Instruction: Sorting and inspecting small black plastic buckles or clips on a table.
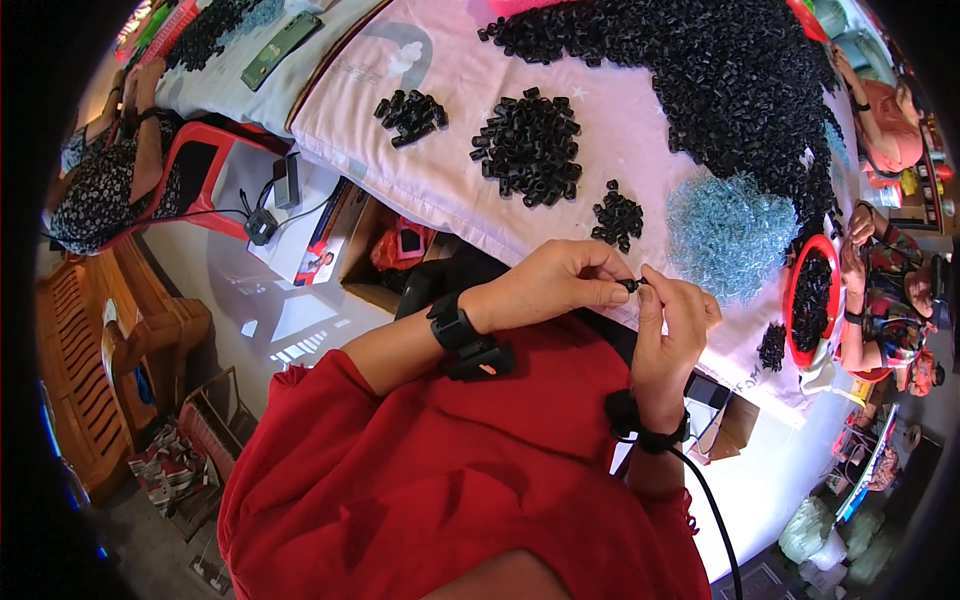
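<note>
My left hand (545, 287) pinches a small black plastic piece (630, 285) between thumb and fingertips, just over the table's near edge. My right hand (675, 318) meets it there, thumb and forefinger closed at the right end of the same piece; anything else in those fingertips is too small to make out. Just beyond the hands lies a little pile of black pieces (618, 216). To its right is a heap of thin, clear bluish bits (732, 235). A rounder pile of black pieces (527, 148) sits farther off, with a smaller pile (410, 117) to its left.
A large heap of black pieces (745, 85) covers the far right of the pale tablecloth (360, 130). At the right edge stands a red basket (793, 300) of black pieces, near a co-worker's hands (855, 255). Another person sits far left by a red chair (205, 165). A cable (715, 490) trails from my right wrist.
</note>
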`<action>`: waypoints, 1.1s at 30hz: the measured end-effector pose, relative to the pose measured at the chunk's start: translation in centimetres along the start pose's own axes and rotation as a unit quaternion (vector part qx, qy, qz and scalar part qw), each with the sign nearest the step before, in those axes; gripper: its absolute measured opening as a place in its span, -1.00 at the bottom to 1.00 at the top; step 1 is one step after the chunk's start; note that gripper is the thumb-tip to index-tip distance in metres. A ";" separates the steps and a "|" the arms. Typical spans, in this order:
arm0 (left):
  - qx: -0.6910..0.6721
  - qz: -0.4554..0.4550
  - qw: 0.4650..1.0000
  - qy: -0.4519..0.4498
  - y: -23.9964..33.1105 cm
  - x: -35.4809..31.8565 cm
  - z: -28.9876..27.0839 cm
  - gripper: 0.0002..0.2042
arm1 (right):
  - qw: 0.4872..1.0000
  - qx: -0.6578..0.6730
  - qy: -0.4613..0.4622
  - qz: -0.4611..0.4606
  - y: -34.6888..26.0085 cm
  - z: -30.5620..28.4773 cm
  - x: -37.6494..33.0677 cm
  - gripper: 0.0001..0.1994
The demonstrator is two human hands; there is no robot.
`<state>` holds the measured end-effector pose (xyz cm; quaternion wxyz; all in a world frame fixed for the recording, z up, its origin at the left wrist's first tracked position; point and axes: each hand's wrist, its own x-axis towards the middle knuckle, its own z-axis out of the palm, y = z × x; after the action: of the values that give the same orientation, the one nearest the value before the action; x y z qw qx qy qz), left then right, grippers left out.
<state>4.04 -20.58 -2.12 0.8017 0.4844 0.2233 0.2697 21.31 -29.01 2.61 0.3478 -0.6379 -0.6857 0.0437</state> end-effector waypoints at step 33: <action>-0.007 -0.069 0.997 0.013 1.3 -0.8 1.5 -0.77 | 0.994 -0.085 -0.055 -0.028 -1.1 -1.2 0.1 -0.78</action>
<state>4.06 -21.63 -0.18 0.8191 0.4584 0.2646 0.2212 21.04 -29.61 4.12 0.2547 -0.6422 -0.7229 0.0103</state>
